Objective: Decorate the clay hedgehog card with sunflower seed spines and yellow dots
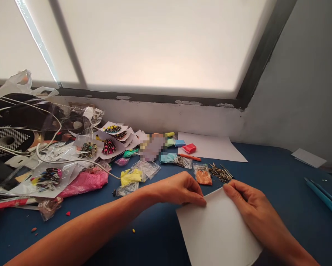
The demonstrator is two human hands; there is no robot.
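A blank white sheet of paper (pixel 217 232) is held up over the near part of the blue table. My left hand (pixel 182 188) pinches its far edge toward the left, thumb lying on top and fingers curled behind. At the far right corner my right hand (pixel 249 205) grips the same sheet, thumb on the front face; the fingers behind the paper are hidden. Just beyond the hands lies a small pile of striped sunflower seeds (pixel 221 173). Beside it is a clear bag of orange clay (pixel 203 175).
Bags of yellow clay (pixel 131 177) and pink clay (pixel 85 183) lie left, near white cards with seed-spined figures (pixel 109 147). A white cable (pixel 71 159) crosses the clutter. Another white sheet (pixel 218 146) rests by the wall. A blue object (pixel 325 197) sits at right.
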